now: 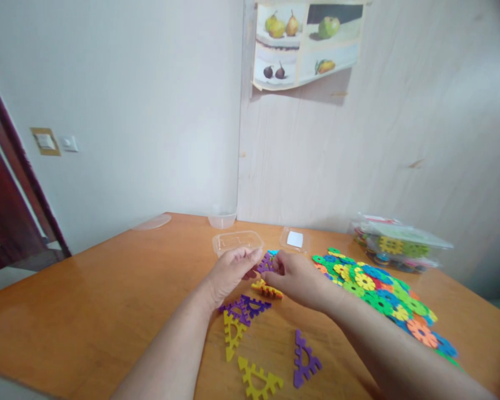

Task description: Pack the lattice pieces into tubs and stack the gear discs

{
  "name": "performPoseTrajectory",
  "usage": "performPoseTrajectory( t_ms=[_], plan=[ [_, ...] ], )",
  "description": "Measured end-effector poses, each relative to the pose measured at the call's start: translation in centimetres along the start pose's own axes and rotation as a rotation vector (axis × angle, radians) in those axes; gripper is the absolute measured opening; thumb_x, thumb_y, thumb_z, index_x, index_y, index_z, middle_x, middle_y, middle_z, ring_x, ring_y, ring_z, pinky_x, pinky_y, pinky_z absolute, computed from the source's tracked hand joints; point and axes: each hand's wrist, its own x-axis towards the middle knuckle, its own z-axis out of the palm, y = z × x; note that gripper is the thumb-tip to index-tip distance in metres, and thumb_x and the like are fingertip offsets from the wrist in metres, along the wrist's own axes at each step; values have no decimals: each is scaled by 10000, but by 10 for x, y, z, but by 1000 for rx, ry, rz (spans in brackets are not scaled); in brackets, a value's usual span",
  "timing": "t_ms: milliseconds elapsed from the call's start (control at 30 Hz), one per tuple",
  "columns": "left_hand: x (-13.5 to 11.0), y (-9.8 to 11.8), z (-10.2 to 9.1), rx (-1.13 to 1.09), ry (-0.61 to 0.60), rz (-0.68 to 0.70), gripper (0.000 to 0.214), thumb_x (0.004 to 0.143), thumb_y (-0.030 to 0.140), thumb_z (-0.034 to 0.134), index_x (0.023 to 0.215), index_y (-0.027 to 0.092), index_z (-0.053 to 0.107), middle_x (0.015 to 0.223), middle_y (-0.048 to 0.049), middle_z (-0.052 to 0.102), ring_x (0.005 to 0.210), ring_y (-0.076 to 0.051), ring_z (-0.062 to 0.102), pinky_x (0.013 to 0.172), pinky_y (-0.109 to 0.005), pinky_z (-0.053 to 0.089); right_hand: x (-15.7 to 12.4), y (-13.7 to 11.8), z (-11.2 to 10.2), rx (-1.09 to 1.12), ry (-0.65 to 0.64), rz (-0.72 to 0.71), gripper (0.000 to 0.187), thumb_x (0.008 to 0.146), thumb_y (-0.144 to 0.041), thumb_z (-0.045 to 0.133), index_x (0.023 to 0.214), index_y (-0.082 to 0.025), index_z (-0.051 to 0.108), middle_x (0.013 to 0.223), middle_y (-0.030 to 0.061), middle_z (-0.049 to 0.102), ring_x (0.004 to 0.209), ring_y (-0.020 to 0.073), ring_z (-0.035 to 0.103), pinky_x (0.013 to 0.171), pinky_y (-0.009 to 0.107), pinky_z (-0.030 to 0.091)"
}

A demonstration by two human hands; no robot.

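My left hand (233, 270) is closed, thumb pressed toward the fingers; whatever it grips is hidden. Close beside it, my right hand (294, 276) is closed with curled fingers at a purple notched plastic building piece (264, 264) that shows between the hands. A bit of light blue shows above that piece. Below the hands lie yellow and orange pieces (270, 291). Nearer to me are joined purple triangular pieces (238, 309), a yellow triangle (233, 333) touching or close to them, another yellow triangle (259, 380) and a lone purple triangle (304, 360).
A large heap of colourful flower-shaped discs (375, 289) spreads over the table's right side. Behind it stand clear boxes (400, 241) with more pieces. At the back are a clear tray (238, 240), a round tub (222, 218), a lid (154, 222) and a labelled clear lid (295, 239).
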Motion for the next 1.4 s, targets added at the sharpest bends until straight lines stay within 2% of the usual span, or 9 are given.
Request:
performPoseTrajectory(
  t_ms=[100,300,433,500,633,833,967,1200,1400],
  plan=[
    [-3,3,3,-73,-81,-21,397,821,517,659,930,136,661,833,-38,656,771,-144,584,746,-270,457,4,1,10,34,126,49,352,853,-527,532,784,-183,554,679,8,626,605,120,523,531,222,292],
    [1,-1,6,-132,-44,-36,302,838,409,658,981,145,686,842,-30,670,715,-113,557,674,-225,421,0,1,10,14,103,-31,308,837,-502,598,871,-196,583,708,1,633,631,135,558,542,223,311],
    [1,-4,5,-82,-12,-47,252,822,363,671,943,142,689,734,2,626,647,-101,524,614,-212,384,-2,2,-4,-158,248,-188,266,923,-351,508,1121,-209,616,1002,63,670,859,163,613,693,240,381],
    [1,-5,5,-57,-28,-62,243,822,365,665,915,141,681,697,12,608,622,-99,514,609,-216,384,-3,3,-9,-226,180,-276,264,941,-305,478,1127,-230,649,1032,65,667,941,171,612,761,246,386],
    [1,-8,6,-53,-27,-69,284,816,375,663,992,152,648,731,12,624,615,-99,518,613,-220,393,-3,3,-13,-335,-2,-283,226,910,-299,500,873,-222,710,854,47,690,855,171,621,702,246,368],
    [7,-16,0,60,100,-44,302,839,455,597,933,169,627,775,5,633,717,-136,569,682,-239,425,-3,3,-13,-437,-69,-104,230,854,-353,529,838,-235,726,843,51,741,772,198,655,593,267,329],
    [10,-27,-5,259,193,-119,142,777,268,587,878,176,624,684,25,614,634,-129,543,607,-227,385,-1,5,-13,-460,-107,9,252,847,-347,520,838,-238,746,878,75,755,809,231,682,585,273,354],
    [8,-41,-8,396,-35,-152,258,654,121,571,897,172,642,762,-4,663,700,-156,602,581,-220,400,0,4,-8,-464,-163,50,299,862,-385,517,843,-225,768,882,106,754,830,267,702,629,297,427],
    [9,-41,-5,449,-50,-127,333,614,64,539,917,173,620,797,-2,644,763,-164,611,630,-227,437,-2,4,-5,-453,-219,56,308,842,-428,547,854,-241,792,901,109,758,864,280,704,653,310,454]
  ],
)
